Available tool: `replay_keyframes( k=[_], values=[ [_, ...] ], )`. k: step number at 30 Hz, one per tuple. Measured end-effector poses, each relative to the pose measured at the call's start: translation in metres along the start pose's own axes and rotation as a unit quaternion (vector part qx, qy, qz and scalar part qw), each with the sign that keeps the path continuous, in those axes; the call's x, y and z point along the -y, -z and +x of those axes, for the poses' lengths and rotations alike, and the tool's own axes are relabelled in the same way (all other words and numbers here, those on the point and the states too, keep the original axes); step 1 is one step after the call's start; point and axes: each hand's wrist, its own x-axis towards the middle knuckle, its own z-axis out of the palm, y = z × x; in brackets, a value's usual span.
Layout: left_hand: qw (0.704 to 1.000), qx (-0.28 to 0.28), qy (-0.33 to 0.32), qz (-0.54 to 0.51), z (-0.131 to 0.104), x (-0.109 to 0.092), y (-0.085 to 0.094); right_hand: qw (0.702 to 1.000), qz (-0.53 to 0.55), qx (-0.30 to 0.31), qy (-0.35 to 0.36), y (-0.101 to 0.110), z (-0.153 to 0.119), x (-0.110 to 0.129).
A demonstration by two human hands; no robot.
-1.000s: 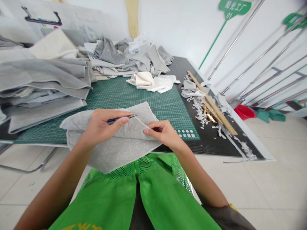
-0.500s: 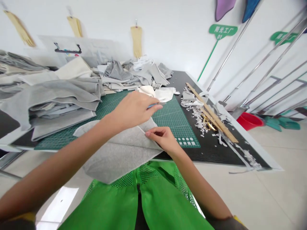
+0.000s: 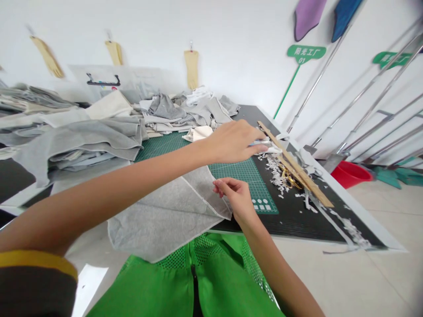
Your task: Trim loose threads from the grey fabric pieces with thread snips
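Observation:
My left hand point(image 3: 236, 140) reaches across to the right above the green cutting mat, near the scrap heap. Its fingers are closed on a small blue tool point(image 3: 255, 142), mostly hidden; its kind cannot be made out. A grey piece of cloth point(image 3: 155, 220) with a pale raised seam lies over the mat's front edge and hangs toward my lap. My right hand point(image 3: 238, 198) rests at the cloth's right corner, thumb and fingers pinched together. Whatever may be between those fingertips is too small to see.
Stacks of grey cloth point(image 3: 89, 136) stand at the left, with a loose cloth pile point(image 3: 185, 108) behind the cutting mat point(image 3: 238, 174). Wooden strips point(image 3: 297, 167), gold-coloured scissors point(image 3: 289, 178) and white shreds point(image 3: 276, 169) lie right. A red bucket point(image 3: 352, 174) stands beyond the table.
My left hand has moved right with the blue tool, from above the cloth toward the scraps. The narrow white strip by my right fingertips no longer shows there. The view has tilted slightly.

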Motion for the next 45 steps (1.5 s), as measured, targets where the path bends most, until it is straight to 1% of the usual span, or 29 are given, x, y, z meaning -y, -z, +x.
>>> replay_keyframes(
  k=[3,5,6,8,9,10,11,12,14,15,16,17,18,19,21,22,24,26,27,28,30,32,35,37,40,43,45],
  values=[
    [0.998,-0.015,0.050,0.017,-0.051,0.016,0.031,0.997,0.038,-0.065,0.037,0.013,0.005,0.004],
    [0.995,-0.017,0.097,0.020,-0.088,0.025,0.046,0.989,0.034,-0.122,0.073,0.028,0.008,0.009],
    [0.992,-0.010,0.122,0.021,-0.105,0.028,0.051,0.983,0.015,-0.155,0.098,0.039,0.010,0.013],
    [0.983,-0.008,0.185,-0.001,-0.139,0.033,0.058,0.961,-0.066,-0.216,0.161,0.067,0.012,0.023],
    [0.976,-0.016,0.217,-0.016,-0.154,0.035,0.059,0.940,-0.120,-0.254,0.194,0.083,0.013,0.029],
    [0.967,-0.031,0.252,-0.031,-0.169,0.036,0.060,0.909,-0.186,-0.298,0.225,0.101,0.015,0.035],
    [0.958,-0.043,0.281,-0.045,-0.182,0.037,0.061,0.875,-0.263,-0.328,0.240,0.120,0.016,0.040],
    [0.949,-0.050,0.307,-0.061,-0.195,0.037,0.061,0.847,-0.362,-0.317,0.226,0.138,0.018,0.044],
    [0.935,-0.053,0.342,-0.082,-0.215,0.036,0.059,0.753,-0.558,-0.316,0.146,0.168,0.022,0.050],
    [0.931,-0.049,0.350,-0.089,-0.223,0.033,0.058,0.723,-0.618,-0.292,0.100,0.179,0.024,0.051],
    [0.930,-0.041,0.352,-0.094,-0.228,0.031,0.057,0.706,-0.649,-0.274,0.073,0.185,0.025,0.051],
    [0.931,-0.033,0.349,-0.098,-0.232,0.027,0.056,0.696,-0.671,-0.251,0.056,0.187,0.026,0.050],
    [0.935,-0.025,0.341,-0.098,-0.235,0.023,0.055,0.694,-0.678,-0.235,0.058,0.186,0.026,0.049],
    [0.939,-0.018,0.330,-0.095,-0.236,0.018,0.054,0.696,-0.676,-0.228,0.081,0.180,0.026,0.048],
    [0.947,-0.012,0.308,-0.086,-0.236,0.010,0.053,0.709,-0.650,-0.218,0.165,0.159,0.021,0.047],
    [0.950,-0.010,0.299,-0.084,-0.236,0.007,0.052,0.722,-0.623,-0.208,0.218,0.145,0.017,0.048],
    [0.955,-0.010,0.282,-0.090,-0.236,0.001,0.050,0.758,-0.562,-0.150,0.295,0.110,0.008,0.052],
    [0.963,-0.012,0.252,-0.090,-0.237,-0.002,0.046,0.806,-0.502,-0.088,0.301,0.071,-0.002,0.057],
    [0.969,-0.011,0.233,-0.082,-0.238,-0.002,0.043,0.830,-0.474,-0.053,0.290,0.052,-0.006,0.058],
    [0.974,-0.009,0.215,-0.069,-0.240,-0.003,0.039,0.853,-0.438,-0.031,0.280,0.034,-0.010,0.059],
    [0.981,-0.001,0.188,-0.042,-0.242,-0.002,0.033,0.884,-0.398,0.023,0.245,0.003,-0.015,0.057],
    [0.984,0.002,0.175,-0.023,-0.244,-0.001,0.027,0.905,-0.364,0.065,0.208,-0.017,-0.017,0.051],
    [0.986,-0.003,0.167,-0.010,-0.246,0.001,0.021,0.929,-0.328,0.102,0.137,-0.030,-0.015,0.038],
    [0.986,-0.008,0.166,-0.017,-0.247,0.002,0.018,0.930,-0.331,0.124,0.099,-0.032,-0.014,0.030],
    [0.985,-0.021,0.166,-0.034,-0.244,0.003,0.013,0.928,-0.329,0.164,0.064,-0.033,-0.013,0.019],
    [0.988,-0.033,0.149,-0.040,-0.240,0.004,0.008,0.955,-0.234,0.177,0.037,-0.036,-0.012,0.008],
    [0.991,-0.024,0.127,-0.030,-0.237,0.004,0.007,0.972,-0.157,0.171,0.021,-0.037,-0.011,0.002]
  ],
)
